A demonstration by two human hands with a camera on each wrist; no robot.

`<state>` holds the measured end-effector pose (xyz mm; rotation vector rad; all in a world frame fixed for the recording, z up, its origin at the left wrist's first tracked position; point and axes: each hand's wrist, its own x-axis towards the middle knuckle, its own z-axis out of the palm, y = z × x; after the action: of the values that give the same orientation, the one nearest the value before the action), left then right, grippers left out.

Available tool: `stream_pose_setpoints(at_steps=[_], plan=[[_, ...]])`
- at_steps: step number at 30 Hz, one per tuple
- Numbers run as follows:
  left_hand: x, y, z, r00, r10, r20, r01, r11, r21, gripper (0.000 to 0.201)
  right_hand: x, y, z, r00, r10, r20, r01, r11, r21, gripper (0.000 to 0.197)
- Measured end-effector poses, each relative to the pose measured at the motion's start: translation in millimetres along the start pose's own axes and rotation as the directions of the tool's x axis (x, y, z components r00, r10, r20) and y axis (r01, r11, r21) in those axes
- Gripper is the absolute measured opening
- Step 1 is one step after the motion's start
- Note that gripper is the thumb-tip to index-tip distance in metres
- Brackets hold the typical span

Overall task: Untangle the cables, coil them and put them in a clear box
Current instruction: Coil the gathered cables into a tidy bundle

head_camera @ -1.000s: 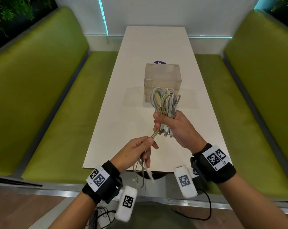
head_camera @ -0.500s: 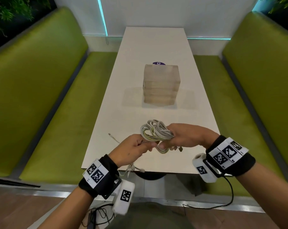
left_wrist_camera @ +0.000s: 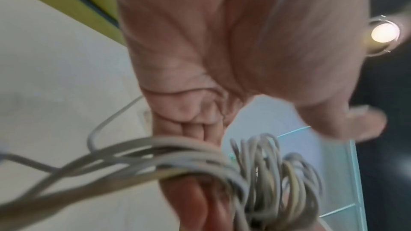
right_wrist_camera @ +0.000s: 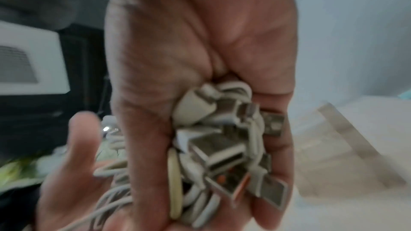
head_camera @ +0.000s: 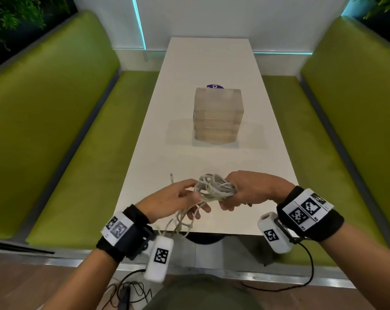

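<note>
Since a second ago the right hand (head_camera: 252, 190) has dropped from holding the cable bundle (head_camera: 214, 188) upright in front of the clear box (head_camera: 218, 117) to holding it sideways low over the near end of the counter (head_camera: 211, 63), and the left hand (head_camera: 171, 201) has come up to meet it. Starting at the left, a loose cable end (head_camera: 172, 176) lies on the counter just beyond the left hand. That hand is turned palm inward with its fingers loosely curled, and loose strands (head_camera: 185, 218) run across the fingers and hang down past the counter's near edge toward the wrist; the left wrist view shows them draped over the fingers (left_wrist_camera: 200, 191), though blur makes it hard to say how firmly they are gripped. To its right, touching the left fingertips, the coiled loops of the bundle stick out sideways from the right hand. This hand is closed in a fist around the bundle, knuckles up and wrist level, forearm coming in from the right. In the right wrist view the fingers (right_wrist_camera: 144, 147) wrap a cluster of USB plugs (right_wrist_camera: 222, 147) and cord against the palm. The clear box stands well beyond both hands, in the middle of the counter, with a purple sticker (head_camera: 215, 86) showing behind its top edge.
</note>
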<state>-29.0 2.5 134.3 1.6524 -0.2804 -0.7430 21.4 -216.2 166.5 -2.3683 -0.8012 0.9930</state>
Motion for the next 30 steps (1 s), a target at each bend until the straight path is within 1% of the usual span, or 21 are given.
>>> stream_pose_setpoints(at_steps=[1, 2, 3, 4, 5, 6, 8, 9, 10, 12, 13, 14, 16, 18, 19, 22, 26, 28, 30], plan=[[-0.3, 0.2, -3.0, 0.997, -0.071, 0.021, 0.073, 0.991, -0.109, 0.058, 1.4, -3.1, 2.4, 1.0, 0.015, 0.003, -0.015, 0.993, -0.119, 0.01], [0.4, 0.4, -3.8, 0.989, -0.139, 0.056, 0.146, 0.975, -0.168, 0.081, 3.0, -9.1, 5.5, 1.0, 0.016, 0.0, -0.016, 0.962, -0.271, 0.011], [2.3, 0.8, -2.2, 0.978, -0.184, 0.095, 0.198, 0.967, -0.16, 0.098, 5.5, -16.4, 9.3, 1.0, 0.006, 0.001, -0.005, 0.908, -0.419, 0.014], [3.7, 2.2, 1.6, 0.971, -0.204, 0.127, 0.215, 0.973, -0.079, 0.103, 8.1, -23.6, 12.9, 1.0, -0.011, 0.003, 0.011, 0.849, -0.528, 0.017], [4.6, 3.7, 6.7, 0.965, -0.206, 0.162, 0.207, 0.978, 0.009, 0.097, 10.6, -29.8, 15.8, 1.0, -0.023, 0.009, 0.024, 0.803, -0.595, 0.017], [4.8, 4.6, 11.3, 0.959, -0.202, 0.196, 0.192, 0.979, 0.07, 0.086, 12.5, -34.5, 17.4, 0.999, -0.026, 0.019, 0.032, 0.766, -0.642, 0.016], [4.8, 4.2, 18.1, 0.951, -0.23, 0.206, 0.226, 0.973, 0.044, 0.057, 15.0, -39.3, 18.0, 0.999, -0.024, 0.048, 0.05, 0.723, -0.69, 0.015], [4.0, 3.1, 19.0, 0.951, -0.245, 0.188, 0.246, 0.969, 0.02, 0.045, 15.4, -39.6, 18.0, 0.998, -0.019, 0.065, 0.058, 0.725, -0.686, 0.017], [3.1, 2.1, 18.7, 0.953, -0.25, 0.174, 0.251, 0.968, 0.015, 0.035, 15.3, -39.0, 17.9, 0.996, -0.012, 0.088, 0.068, 0.748, -0.66, 0.02], [0.6, 1.3, 17.7, 0.954, -0.246, 0.171, 0.244, 0.969, 0.036, 0.019, 15.4, -36.4, 17.1, 0.985, 0.01, 0.171, 0.082, 0.847, -0.525, 0.032], [-0.5, 0.8, 17.3, 0.955, -0.236, 0.181, 0.231, 0.972, 0.049, 0.016, 15.5, -35.3, 16.0, 0.976, 0.016, 0.218, 0.082, 0.898, -0.431, 0.036], [-1.0, -0.1, 17.4, 0.957, -0.221, 0.19, 0.212, 0.975, 0.064, 0.014, 15.4, -34.9, 14.8, 0.967, 0.01, 0.255, 0.083, 0.933, -0.351, 0.036], [-1.1, -1.8, 17.5, 0.961, -0.195, 0.197, 0.181, 0.98, 0.086, 0.011, 16.4, -32.6, 13.3, 0.958, -0.005, 0.285, 0.084, 0.96, -0.267, 0.028], [-0.3, -2.9, 17.6, 0.965, -0.179, 0.193, 0.164, 0.982, 0.089, 0.006, 17.5, -30.6, 13.5, 0.961, -0.006, 0.277, 0.081, 0.962, -0.261, 0.018], [0.2, -3.4, 17.7, 0.968, -0.169, 0.188, 0.155, 0.984, 0.087, 0.005, 18.0, -29.6, 14.3, 0.962, -0.004, 0.273, 0.079, 0.96, -0.267, 0.016], [1.9, -6.6, 17.9, 0.974, -0.139, 0.181, 0.128, 0.989, 0.071, 0.009, 19.5, -27.8, 15.6, 0.958, 0.007, 0.286, 0.079, 0.954, -0.288, 0.017], [6.2, -11.8, 19.2, 0.976, -0.134, 0.171, 0.126, 0.99, 0.059, 0.029, 19.9, -24.0, 14.4, 0.962, 0.012, 0.272, 0.07, 0.954, -0.29, 0.015], [5.9, -12.9, 18.8, 0.988, -0.083, 0.13, 0.081, 0.997, 0.019, 0.034, 18.7, -22.9, 11.5, 0.973, 0.003, 0.231, 0.077, 0.938, -0.339, 0.015], [3.8, -17.1, 16.8, 0.997, -0.013, 0.081, 0.015, 0.999, -0.032, 0.049, 15.2, -21.0, 3.0, 0.985, -0.009, 0.173, 0.072, 0.931, -0.358, 0.011]])
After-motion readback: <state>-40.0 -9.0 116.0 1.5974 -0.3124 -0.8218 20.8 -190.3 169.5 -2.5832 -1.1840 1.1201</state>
